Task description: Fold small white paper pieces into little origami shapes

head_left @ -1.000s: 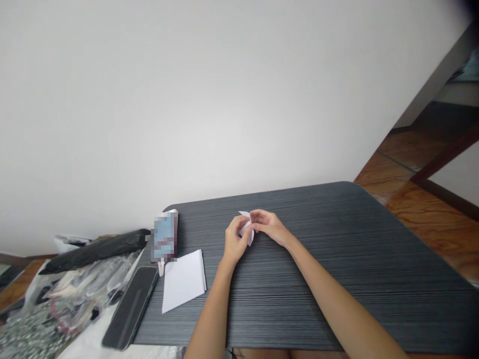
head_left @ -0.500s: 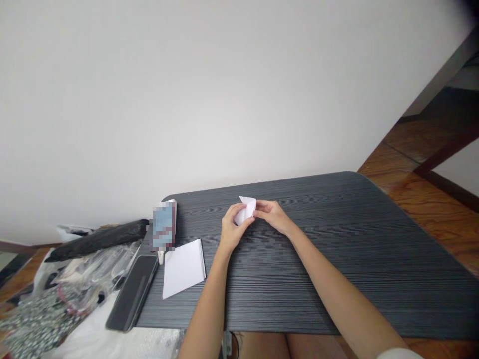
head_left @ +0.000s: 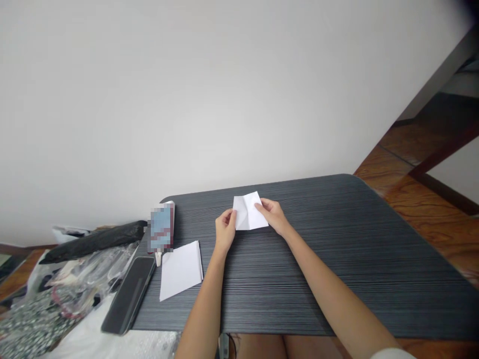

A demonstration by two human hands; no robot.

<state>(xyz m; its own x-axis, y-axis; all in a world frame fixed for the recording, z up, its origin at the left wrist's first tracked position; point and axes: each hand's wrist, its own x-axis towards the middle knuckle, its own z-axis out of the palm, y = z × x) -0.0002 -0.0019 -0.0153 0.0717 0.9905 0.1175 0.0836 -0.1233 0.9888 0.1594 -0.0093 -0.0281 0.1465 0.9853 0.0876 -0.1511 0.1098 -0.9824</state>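
Observation:
A small white creased paper (head_left: 248, 213) lies spread out near the far middle of the dark striped table (head_left: 337, 259). My left hand (head_left: 224, 231) pinches its left edge between thumb and fingers. My right hand (head_left: 274, 216) holds its right edge, fingers curled over the paper. Fold lines run across the sheet.
A stack of white paper (head_left: 181, 269) lies at the table's left, with a black phone (head_left: 129, 294) hanging over the left edge. A blurred card-like item (head_left: 161, 229) sits behind them. Plastic bags and a dark bundle (head_left: 93, 241) lie left of the table. Wooden floor lies to the right.
The paper was a small folded piece held between both hands; now it is opened out into a flat square, my hands having drawn apart to its two sides.

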